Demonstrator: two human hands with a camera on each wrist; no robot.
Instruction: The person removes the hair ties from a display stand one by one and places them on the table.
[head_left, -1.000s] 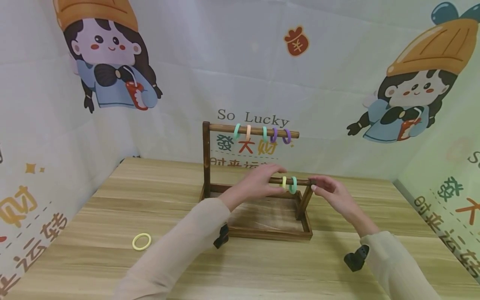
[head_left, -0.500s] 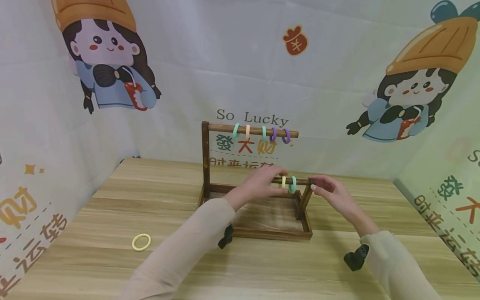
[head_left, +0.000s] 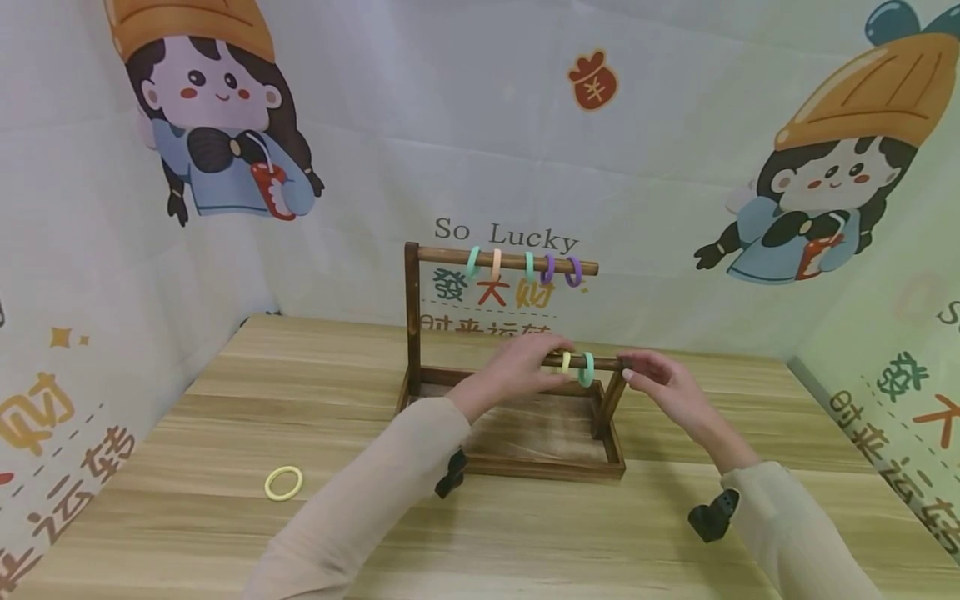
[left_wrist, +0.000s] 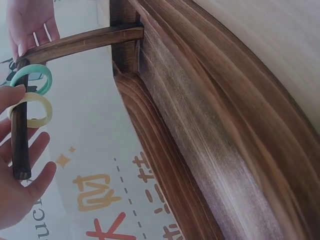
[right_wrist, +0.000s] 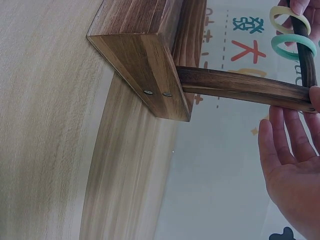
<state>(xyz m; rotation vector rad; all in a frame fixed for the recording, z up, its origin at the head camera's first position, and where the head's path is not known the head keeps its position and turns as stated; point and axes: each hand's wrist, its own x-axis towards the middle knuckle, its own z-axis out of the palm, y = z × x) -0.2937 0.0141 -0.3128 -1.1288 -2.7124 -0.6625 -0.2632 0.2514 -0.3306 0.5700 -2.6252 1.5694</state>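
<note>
A wooden rack (head_left: 413, 317) stands on the table, with a high rod and a low rod. On the low rod (left_wrist: 20, 142) hang a yellow ring (left_wrist: 49, 111) and a mint-green ring (left_wrist: 48, 79). With thumb and fingers, my left hand (head_left: 517, 367) pinches the yellow ring near the rod's free end. My right hand (head_left: 667, 387) grips the top of the short post (right_wrist: 235, 85), where the low rod joins it. The mint-green ring hangs between both hands, nearer the post.
Several rings in mint, peach and purple hang on the high rod (head_left: 442, 255). Another yellow ring (head_left: 283, 483) lies on the table (head_left: 225, 417) at left. The rack's tray base (head_left: 540, 471) sits beneath my left forearm. A printed cloth (head_left: 480, 150) surrounds the table.
My left hand and forearm have shifted slightly to the right, baring less of their earlier place along the low rod. My right hand keeps its hold on the post.
</note>
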